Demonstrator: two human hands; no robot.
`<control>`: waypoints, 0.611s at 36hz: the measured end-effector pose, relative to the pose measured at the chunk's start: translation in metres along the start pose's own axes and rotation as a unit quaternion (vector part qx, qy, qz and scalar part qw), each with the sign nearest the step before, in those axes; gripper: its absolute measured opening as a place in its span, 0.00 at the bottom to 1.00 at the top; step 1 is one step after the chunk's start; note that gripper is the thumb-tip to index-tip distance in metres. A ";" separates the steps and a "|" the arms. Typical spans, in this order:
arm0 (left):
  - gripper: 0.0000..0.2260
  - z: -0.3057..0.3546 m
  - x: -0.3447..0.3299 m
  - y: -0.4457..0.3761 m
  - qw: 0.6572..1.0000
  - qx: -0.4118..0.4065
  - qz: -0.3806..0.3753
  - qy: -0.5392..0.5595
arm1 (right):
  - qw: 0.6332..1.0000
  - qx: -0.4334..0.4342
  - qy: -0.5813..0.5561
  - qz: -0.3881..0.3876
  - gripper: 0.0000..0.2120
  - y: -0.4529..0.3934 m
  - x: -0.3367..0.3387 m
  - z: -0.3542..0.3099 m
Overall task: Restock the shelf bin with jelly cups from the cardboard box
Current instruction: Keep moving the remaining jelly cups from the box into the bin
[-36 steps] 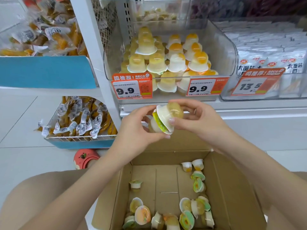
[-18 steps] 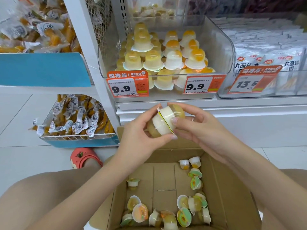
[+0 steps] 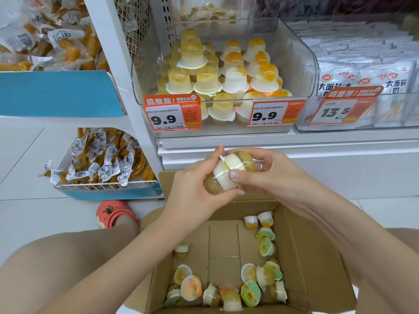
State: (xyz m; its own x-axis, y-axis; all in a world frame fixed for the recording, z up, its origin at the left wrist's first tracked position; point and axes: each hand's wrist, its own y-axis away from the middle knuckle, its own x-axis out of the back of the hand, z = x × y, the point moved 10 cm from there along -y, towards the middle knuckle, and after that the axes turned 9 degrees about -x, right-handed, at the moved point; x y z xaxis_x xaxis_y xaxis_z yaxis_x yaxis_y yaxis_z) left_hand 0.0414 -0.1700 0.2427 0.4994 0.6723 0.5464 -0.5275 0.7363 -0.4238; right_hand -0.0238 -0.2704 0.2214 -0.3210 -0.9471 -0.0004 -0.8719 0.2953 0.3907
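We hold two jelly cups lid to lid above the cardboard box's far edge, left hand and right hand both curled round them. Loose cups lie along the box's near and right edges. The clear shelf bin holds stacked cups.
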 end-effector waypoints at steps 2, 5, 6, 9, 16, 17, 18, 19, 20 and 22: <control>0.39 0.001 -0.001 0.002 1.000 -0.015 0.000 -0.019 | 1.000 -0.009 0.006 -0.008 0.22 0.000 -0.002 0.002; 0.38 0.002 -0.003 0.007 0.999 -0.028 -0.003 -0.045 | 1.000 -0.023 0.004 -0.009 0.18 0.001 -0.006 0.007; 0.38 0.001 -0.004 0.008 0.999 -0.026 -0.008 -0.047 | 1.000 -0.027 0.002 -0.004 0.17 0.001 -0.006 0.008; 0.40 -0.001 -0.008 0.002 0.998 -0.006 -0.040 -0.043 | 0.999 -0.024 0.002 0.025 0.16 0.000 -0.001 0.006; 0.32 -0.022 0.020 -0.033 0.994 0.030 -0.057 -0.092 | 0.986 0.084 0.000 0.147 0.20 -0.010 0.043 -0.059; 0.28 -0.028 0.027 -0.039 0.992 0.033 -0.055 -0.113 | 0.982 0.105 0.006 0.159 0.20 -0.013 0.050 -0.074; 0.25 -0.035 0.034 -0.045 0.989 0.037 -0.054 -0.133 | 0.977 0.124 0.021 0.172 0.21 -0.017 0.055 -0.090; 0.23 -0.040 0.039 -0.051 0.986 0.040 -0.054 -0.152 | 0.971 0.144 0.042 0.189 0.22 -0.022 0.059 -0.107; 0.22 -0.045 0.045 -0.056 0.983 0.043 -0.053 -0.170 | 0.963 0.165 0.064 0.202 0.23 -0.028 0.063 -0.124; 0.22 -0.054 0.052 -0.065 0.977 0.052 -0.051 -0.198 | 0.948 0.192 0.104 0.233 0.26 -0.047 0.071 -0.154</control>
State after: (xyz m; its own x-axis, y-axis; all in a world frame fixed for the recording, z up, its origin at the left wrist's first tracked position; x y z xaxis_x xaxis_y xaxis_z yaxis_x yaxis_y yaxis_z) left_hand 0.1387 -0.1781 0.2597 0.2579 0.4983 0.8278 -0.5661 0.7722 -0.2885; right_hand 0.0511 -0.3713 0.3452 -0.6598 -0.6946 0.2868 -0.7360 0.6743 -0.0602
